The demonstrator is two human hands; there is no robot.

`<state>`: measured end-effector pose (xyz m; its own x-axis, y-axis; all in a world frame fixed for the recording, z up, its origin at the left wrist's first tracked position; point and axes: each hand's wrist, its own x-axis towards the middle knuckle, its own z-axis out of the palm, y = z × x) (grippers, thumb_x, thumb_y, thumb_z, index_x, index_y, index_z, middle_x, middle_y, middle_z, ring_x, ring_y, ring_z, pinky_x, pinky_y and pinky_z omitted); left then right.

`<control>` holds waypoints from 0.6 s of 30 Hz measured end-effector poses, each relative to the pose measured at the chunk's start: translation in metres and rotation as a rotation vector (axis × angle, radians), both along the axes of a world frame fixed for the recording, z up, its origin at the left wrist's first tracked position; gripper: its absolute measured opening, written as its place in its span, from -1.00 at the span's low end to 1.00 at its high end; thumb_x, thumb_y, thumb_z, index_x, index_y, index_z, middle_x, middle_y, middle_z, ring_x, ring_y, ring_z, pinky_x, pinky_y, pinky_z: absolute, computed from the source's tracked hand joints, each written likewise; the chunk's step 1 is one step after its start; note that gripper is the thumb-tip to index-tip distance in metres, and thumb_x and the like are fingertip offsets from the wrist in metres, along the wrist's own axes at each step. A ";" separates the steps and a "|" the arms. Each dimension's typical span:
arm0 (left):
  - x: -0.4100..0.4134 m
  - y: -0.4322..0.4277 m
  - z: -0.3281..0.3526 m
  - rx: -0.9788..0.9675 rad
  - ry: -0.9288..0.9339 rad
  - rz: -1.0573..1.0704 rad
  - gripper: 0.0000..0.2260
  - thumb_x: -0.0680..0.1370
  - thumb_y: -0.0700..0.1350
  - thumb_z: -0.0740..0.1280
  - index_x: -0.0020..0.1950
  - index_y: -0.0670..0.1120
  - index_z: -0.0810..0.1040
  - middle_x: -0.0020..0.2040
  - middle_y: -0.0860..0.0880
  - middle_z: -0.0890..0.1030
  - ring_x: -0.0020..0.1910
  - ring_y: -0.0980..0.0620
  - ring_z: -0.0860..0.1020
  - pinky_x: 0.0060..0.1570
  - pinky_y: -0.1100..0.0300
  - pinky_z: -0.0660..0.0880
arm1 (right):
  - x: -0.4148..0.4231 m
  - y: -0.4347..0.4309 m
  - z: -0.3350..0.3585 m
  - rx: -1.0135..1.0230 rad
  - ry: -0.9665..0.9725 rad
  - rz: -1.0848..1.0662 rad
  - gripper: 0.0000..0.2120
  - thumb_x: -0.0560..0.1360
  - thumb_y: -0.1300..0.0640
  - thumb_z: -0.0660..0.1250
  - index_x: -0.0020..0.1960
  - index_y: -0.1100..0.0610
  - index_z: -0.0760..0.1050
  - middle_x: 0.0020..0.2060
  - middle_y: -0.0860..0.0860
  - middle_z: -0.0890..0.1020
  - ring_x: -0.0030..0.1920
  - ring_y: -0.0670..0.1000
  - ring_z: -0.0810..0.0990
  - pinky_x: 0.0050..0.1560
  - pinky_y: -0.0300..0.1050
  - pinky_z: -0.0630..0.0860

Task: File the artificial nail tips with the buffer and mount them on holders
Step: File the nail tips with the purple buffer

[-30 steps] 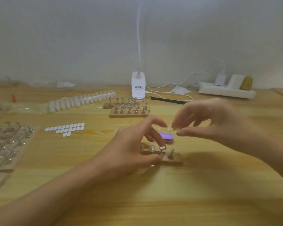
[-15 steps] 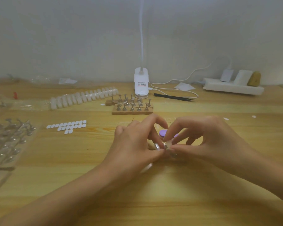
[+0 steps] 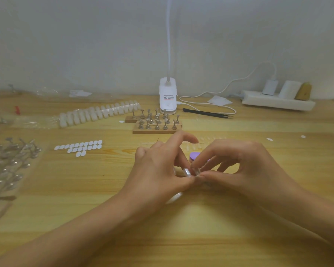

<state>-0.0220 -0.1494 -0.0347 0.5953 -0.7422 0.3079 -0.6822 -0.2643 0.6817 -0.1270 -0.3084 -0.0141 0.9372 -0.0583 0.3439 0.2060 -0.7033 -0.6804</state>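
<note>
Left hand (image 3: 158, 170): fingers curled, thumb and fingertips gripping a small holder (image 3: 186, 172). Right hand (image 3: 245, 170): thumb and forefinger pinching the same holder's top. Purple buffer (image 3: 193, 156) lies just behind.

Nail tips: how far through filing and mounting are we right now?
Done: the purple buffer lies set down behind the hands, so filing of this piece seems over. In hand: the left hand pinches a front holder while the right hand seemingly presses a clear tip onto it; the tip is too small to confirm. Left: the two back racks look bare, and a long strip of tips waits.
</note>
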 end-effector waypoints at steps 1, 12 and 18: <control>0.000 0.000 0.000 0.002 0.000 -0.002 -0.52 0.36 0.19 0.42 0.24 0.26 0.38 -0.20 0.32 0.60 -0.02 0.25 0.54 0.27 0.08 0.25 | 0.000 0.000 0.000 0.003 0.000 -0.003 -0.84 0.37 0.26 0.57 -0.15 0.03 0.69 -0.20 -0.14 0.69 -0.14 -0.10 0.70 -0.21 -0.17 0.58; 0.001 0.000 0.000 0.014 0.065 -0.017 -0.45 0.39 0.06 0.51 0.30 0.27 0.36 -0.24 0.32 0.61 -0.15 0.26 0.53 0.14 -0.14 0.44 | 0.000 0.000 -0.001 0.063 0.027 -0.013 -0.84 0.36 0.24 0.58 -0.17 0.02 0.69 -0.22 -0.10 0.66 -0.14 -0.05 0.71 -0.21 -0.10 0.62; -0.001 0.000 0.003 0.012 0.050 -0.016 -0.41 0.33 0.18 0.43 0.33 0.25 0.34 -0.24 0.34 0.60 -0.10 0.25 0.55 0.22 -0.10 0.40 | 0.001 0.000 -0.004 0.103 0.055 -0.009 -0.83 0.38 0.24 0.58 -0.19 -0.01 0.67 -0.20 -0.08 0.67 0.00 -0.03 0.71 -0.19 -0.14 0.62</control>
<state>-0.0230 -0.1497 -0.0320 0.5978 -0.7551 0.2692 -0.6518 -0.2623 0.7116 -0.1260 -0.3085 -0.0179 0.9538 -0.0993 0.2834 0.1599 -0.6309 -0.7592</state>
